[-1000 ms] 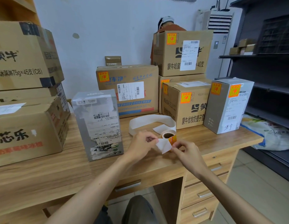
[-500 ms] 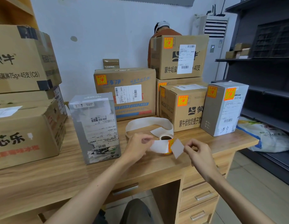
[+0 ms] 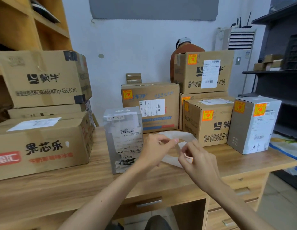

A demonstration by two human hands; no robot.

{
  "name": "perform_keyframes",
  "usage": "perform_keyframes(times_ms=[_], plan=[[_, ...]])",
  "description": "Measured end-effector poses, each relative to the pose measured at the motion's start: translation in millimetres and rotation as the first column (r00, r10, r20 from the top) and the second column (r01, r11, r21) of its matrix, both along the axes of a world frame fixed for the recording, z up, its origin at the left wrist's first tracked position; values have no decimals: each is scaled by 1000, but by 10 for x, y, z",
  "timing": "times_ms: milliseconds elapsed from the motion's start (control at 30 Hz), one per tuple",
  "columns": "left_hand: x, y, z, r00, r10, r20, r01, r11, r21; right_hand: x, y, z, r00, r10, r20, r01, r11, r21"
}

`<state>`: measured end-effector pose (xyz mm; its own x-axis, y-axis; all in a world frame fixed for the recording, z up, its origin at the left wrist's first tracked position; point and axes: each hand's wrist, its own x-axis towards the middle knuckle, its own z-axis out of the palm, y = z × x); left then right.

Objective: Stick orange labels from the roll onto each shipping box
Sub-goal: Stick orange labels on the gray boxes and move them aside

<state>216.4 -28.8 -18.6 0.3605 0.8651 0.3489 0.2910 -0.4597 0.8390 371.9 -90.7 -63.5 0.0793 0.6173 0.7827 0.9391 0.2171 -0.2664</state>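
A grey box (image 3: 122, 140) stands on a desk (image 3: 61, 185). At its 3 o'clock, the left hand (image 3: 152, 151) pinches a backing strip (image 3: 170, 159). The right hand (image 3: 200, 163), fingers curled, pinches an orange label (image 3: 189, 158) at its own 9 o'clock edge.

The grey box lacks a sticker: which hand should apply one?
Likely the right hand: it pinches the orange label, while the left hand holds the backing strip beside the grey box.
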Motion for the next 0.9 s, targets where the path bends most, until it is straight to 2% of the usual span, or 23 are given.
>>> perform_keyframes(times_ms=[200,400,467,533,633,700,767,900], plan=[[-337,-17,121,996,61,59,-62,998,14,-280,104,126,979,0,204,-20,995,96],[-657,-54,239,989,150,13,-150,985,87,-554,157,266,966,101,240,-132,984,121],[-807,-43,271,984,179,-14,-176,976,127,-609,177,330,978,173,120,-184,979,91],[-977,-33,306,982,180,-49,-171,972,159,-668,224,406,960,265,-89,-258,963,81],[-1224,-18,347,984,170,-59,-156,969,190,-778,359,528,851,375,-368,-379,923,65],[-1365,-6,379,984,173,-37,-163,969,186,-881,447,594,741,423,-521,-485,874,20],[-1489,12,405,983,185,-18,-179,968,177,-997,532,633,652,454,-607,-570,822,3],[-1670,55,446,967,257,5,-253,950,184,-1222,653,712,600,485,-636,-625,780,6]])
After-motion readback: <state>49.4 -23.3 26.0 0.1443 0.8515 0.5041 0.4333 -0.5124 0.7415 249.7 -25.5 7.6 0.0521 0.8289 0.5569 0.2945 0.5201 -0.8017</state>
